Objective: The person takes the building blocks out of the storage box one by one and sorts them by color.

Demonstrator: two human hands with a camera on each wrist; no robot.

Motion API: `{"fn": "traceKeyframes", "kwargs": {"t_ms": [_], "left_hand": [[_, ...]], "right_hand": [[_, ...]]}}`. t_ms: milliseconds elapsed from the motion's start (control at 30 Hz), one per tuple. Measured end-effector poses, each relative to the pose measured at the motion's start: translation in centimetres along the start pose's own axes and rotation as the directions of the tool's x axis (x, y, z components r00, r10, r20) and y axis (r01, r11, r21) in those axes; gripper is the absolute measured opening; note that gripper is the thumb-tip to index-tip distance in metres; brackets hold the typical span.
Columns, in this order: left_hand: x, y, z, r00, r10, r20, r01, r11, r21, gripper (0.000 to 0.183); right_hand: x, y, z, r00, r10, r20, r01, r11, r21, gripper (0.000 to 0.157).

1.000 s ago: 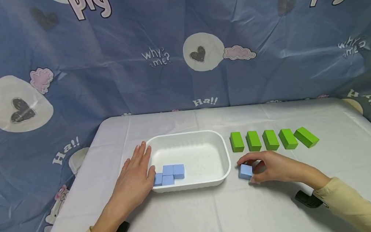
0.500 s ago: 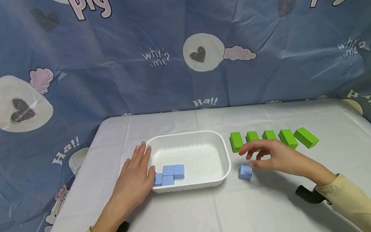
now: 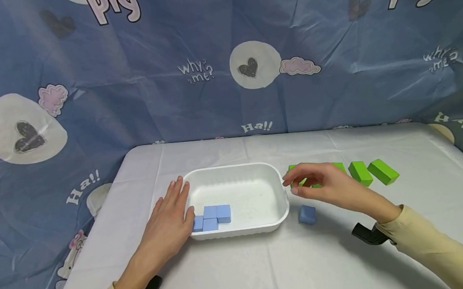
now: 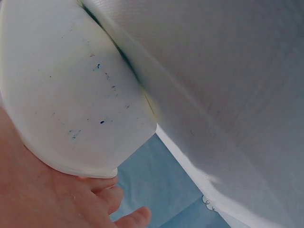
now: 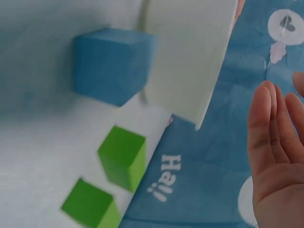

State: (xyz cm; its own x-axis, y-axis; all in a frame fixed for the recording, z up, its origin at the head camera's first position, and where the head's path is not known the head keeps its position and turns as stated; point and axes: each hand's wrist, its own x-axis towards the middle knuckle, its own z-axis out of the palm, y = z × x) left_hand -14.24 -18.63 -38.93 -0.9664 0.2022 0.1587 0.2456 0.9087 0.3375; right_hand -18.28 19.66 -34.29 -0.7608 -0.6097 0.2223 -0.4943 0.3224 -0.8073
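Observation:
My left hand (image 3: 167, 219) rests along the left rim of a white plastic tray (image 3: 259, 229), fingers straight; the left wrist view shows it against the tray's outer wall (image 4: 71, 95). Several blue cubes (image 3: 210, 212) sit together in the tray's front left corner. Beyond the tray's right side, a single blue cube (image 3: 306, 215) stands on the table. Above and behind that cube hovers my right hand (image 3: 327, 184), holding nothing, its fingers loosely bent and thumb apart. Its fingertips are close to the tray's right rim. The right wrist view shows the lone cube (image 5: 111, 66) apart from the hand (image 5: 280, 156).
Several green blocks (image 3: 360, 173) stand in a row right of the tray, the rightmost one (image 3: 383, 171) tilted. My right hand partly covers the left ones. A white cloth covers the table (image 3: 234, 272), with a printed blue curtain (image 3: 195, 106) behind it.
My right hand has let go of the lone blue cube, risen off it and shifted left toward the tray. The cube stays in place. My left hand has not moved.

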Motion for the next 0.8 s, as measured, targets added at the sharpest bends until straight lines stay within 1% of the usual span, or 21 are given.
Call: {"fn": "traceKeyframes", "kwargs": {"t_ms": [233, 500, 633, 800], "left_hand": [[0.0, -0.1, 0.0, 1.0, 0.004, -0.002, -0.004, 1.0, 0.0, 0.06], [0.0, 0.0, -0.1, 1.0, 0.003, -0.002, -0.003, 1.0, -0.002, 0.06], [0.0, 0.0, 0.0, 1.0, 0.002, -0.004, -0.002, 1.0, 0.0, 0.061], [0.0, -0.1, 0.0, 1.0, 0.0, -0.001, 0.0, 1.0, -0.002, 0.061]], "right_hand": [[1.9, -1.5, 1.0, 0.999, -0.043, 0.029, 0.043, 0.999, 0.002, 0.025], [3.9, -2.3, 2.5, 0.994, -0.083, 0.066, 0.083, 0.997, -0.004, 0.022], [5.0, -2.5, 3.7, 0.994, -0.062, 0.092, 0.063, 0.998, -0.009, 0.023], [5.9, -2.6, 5.7, 0.993, -0.025, 0.113, 0.024, 1.0, 0.016, 0.025]]}}
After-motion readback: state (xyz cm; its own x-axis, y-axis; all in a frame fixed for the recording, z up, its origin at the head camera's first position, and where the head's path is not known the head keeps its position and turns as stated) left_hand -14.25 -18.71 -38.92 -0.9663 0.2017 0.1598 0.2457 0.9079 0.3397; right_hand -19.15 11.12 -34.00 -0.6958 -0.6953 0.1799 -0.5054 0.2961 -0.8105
